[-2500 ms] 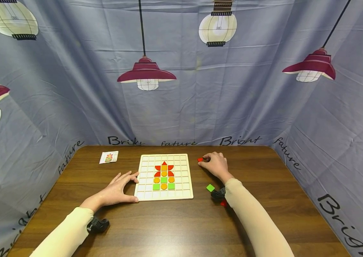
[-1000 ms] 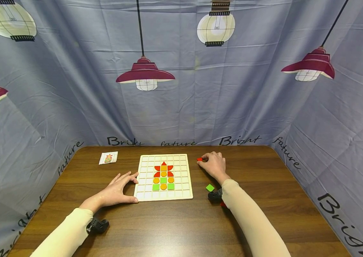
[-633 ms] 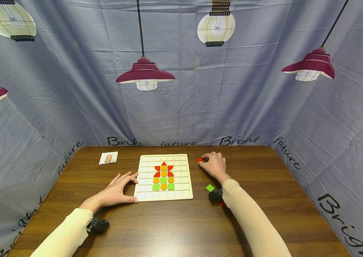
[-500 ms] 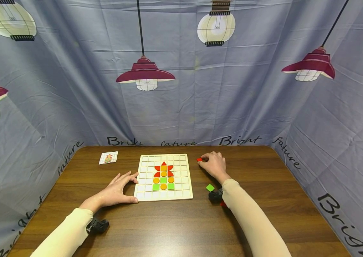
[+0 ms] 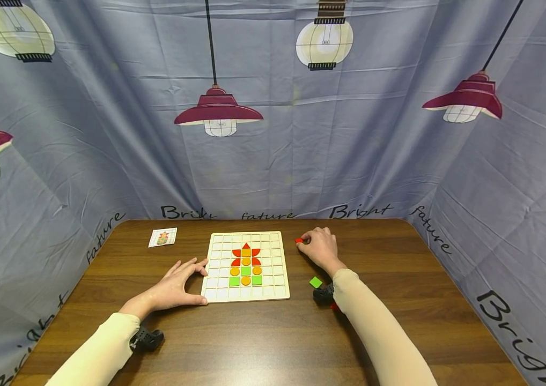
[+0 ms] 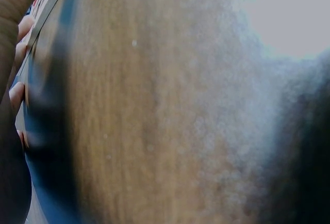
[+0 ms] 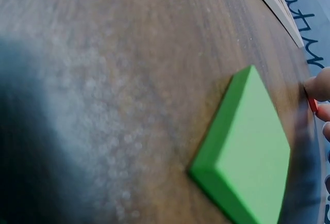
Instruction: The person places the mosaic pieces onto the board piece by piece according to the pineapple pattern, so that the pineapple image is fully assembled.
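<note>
A pale gridded board bears a figure of red, orange and green tiles. My left hand rests against the board's left side, its thumb at the near corner and its fingers spread along the edge. Right of the board, thumb and index finger of my right hand pinch a small red tile low over the table. In the right wrist view this red tile shows only as a thin sliver between the fingertips.
A loose green square tile lies by my right wrist, large in the right wrist view. Another red piece is partly hidden under the right forearm. A card with a printed figure lies at the back left of the wooden table.
Both hands stay nearly in place. The right hand has shifted very slightly left, with the red tile at its fingertips throughout. The tiles on the board look the same.
</note>
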`<act>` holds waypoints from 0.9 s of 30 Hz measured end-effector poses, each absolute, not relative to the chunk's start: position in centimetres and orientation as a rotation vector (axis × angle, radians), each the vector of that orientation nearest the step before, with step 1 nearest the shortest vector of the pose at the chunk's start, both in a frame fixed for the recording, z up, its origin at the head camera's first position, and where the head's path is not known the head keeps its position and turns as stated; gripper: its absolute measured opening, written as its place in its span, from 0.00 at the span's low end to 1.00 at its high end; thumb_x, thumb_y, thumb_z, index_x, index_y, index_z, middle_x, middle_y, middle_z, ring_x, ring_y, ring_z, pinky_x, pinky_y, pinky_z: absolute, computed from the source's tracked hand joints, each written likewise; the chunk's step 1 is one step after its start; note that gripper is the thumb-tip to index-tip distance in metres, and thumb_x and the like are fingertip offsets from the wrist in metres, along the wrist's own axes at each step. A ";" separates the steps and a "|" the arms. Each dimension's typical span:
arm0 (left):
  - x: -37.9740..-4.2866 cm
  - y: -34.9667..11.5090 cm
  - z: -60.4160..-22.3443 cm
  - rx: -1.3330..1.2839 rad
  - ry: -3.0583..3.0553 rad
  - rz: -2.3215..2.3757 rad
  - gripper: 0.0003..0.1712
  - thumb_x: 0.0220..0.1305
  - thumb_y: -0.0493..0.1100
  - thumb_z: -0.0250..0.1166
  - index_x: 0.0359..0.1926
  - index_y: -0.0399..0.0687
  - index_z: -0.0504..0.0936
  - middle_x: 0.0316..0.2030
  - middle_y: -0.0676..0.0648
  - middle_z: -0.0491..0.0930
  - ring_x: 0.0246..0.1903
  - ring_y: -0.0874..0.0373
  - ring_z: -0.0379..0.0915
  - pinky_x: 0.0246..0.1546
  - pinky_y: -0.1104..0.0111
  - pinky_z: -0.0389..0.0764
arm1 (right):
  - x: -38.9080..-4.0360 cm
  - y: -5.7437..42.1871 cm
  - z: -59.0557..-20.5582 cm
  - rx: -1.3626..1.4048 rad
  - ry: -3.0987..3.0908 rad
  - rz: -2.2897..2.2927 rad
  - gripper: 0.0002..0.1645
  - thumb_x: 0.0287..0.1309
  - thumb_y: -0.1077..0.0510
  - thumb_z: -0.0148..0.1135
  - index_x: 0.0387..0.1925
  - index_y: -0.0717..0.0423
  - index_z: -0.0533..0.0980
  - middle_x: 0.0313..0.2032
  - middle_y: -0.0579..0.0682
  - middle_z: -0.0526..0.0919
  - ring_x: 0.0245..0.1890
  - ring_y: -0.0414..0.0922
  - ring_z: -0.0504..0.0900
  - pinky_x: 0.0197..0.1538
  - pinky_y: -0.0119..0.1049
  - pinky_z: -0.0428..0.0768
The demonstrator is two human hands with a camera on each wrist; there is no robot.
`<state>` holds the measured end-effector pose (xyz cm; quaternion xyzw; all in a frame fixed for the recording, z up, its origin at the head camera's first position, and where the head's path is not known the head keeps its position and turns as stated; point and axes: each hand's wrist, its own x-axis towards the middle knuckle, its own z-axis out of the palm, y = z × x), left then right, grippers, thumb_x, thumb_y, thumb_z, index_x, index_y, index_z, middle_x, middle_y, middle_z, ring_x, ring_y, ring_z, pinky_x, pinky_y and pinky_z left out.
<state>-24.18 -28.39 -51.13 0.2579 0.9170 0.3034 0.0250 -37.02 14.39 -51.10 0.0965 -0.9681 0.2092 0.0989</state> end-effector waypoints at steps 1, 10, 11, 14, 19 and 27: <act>-24.2 -28.4 -51.1 0.796 2.835 0.939 0.37 0.52 0.66 0.77 0.54 0.53 0.74 0.75 0.43 0.64 0.76 0.36 0.50 0.74 0.37 0.37 | -37.0 14.4 -51.1 0.285 -2.867 0.620 0.20 0.56 0.44 0.72 0.43 0.52 0.87 0.41 0.49 0.83 0.49 0.53 0.73 0.50 0.51 0.70; -24.2 -28.4 -51.2 0.788 2.838 0.926 0.36 0.52 0.67 0.76 0.54 0.54 0.74 0.75 0.43 0.64 0.75 0.35 0.50 0.74 0.37 0.38 | -36.2 13.9 -50.4 0.352 -2.849 0.671 0.18 0.57 0.43 0.72 0.43 0.49 0.87 0.39 0.46 0.82 0.46 0.50 0.72 0.49 0.49 0.69; -24.2 -28.4 -51.2 0.786 2.840 0.926 0.36 0.52 0.67 0.76 0.54 0.54 0.74 0.75 0.43 0.64 0.75 0.35 0.50 0.74 0.38 0.38 | -36.1 13.7 -50.2 0.373 -2.840 0.678 0.18 0.57 0.43 0.72 0.43 0.49 0.87 0.39 0.46 0.82 0.46 0.50 0.72 0.48 0.48 0.69; -24.3 -28.4 -51.2 0.782 2.841 0.921 0.37 0.52 0.67 0.76 0.54 0.54 0.74 0.75 0.43 0.64 0.75 0.36 0.51 0.74 0.38 0.38 | -35.4 13.1 -49.6 0.448 -2.818 0.702 0.17 0.57 0.44 0.73 0.44 0.48 0.88 0.37 0.44 0.81 0.45 0.49 0.72 0.46 0.46 0.68; -24.3 -28.4 -51.1 0.781 2.837 0.921 0.36 0.52 0.67 0.76 0.54 0.54 0.74 0.75 0.43 0.63 0.75 0.36 0.51 0.74 0.38 0.38 | -34.0 11.9 -48.9 0.571 -2.799 0.709 0.16 0.57 0.44 0.74 0.44 0.46 0.87 0.32 0.40 0.76 0.43 0.46 0.71 0.45 0.43 0.67; -24.2 -28.3 -51.1 0.775 2.833 0.916 0.36 0.52 0.66 0.76 0.54 0.55 0.74 0.75 0.43 0.63 0.76 0.36 0.50 0.74 0.38 0.38 | -31.7 10.1 -48.9 0.757 -2.740 0.712 0.17 0.52 0.43 0.78 0.41 0.45 0.87 0.30 0.40 0.75 0.40 0.42 0.69 0.43 0.39 0.66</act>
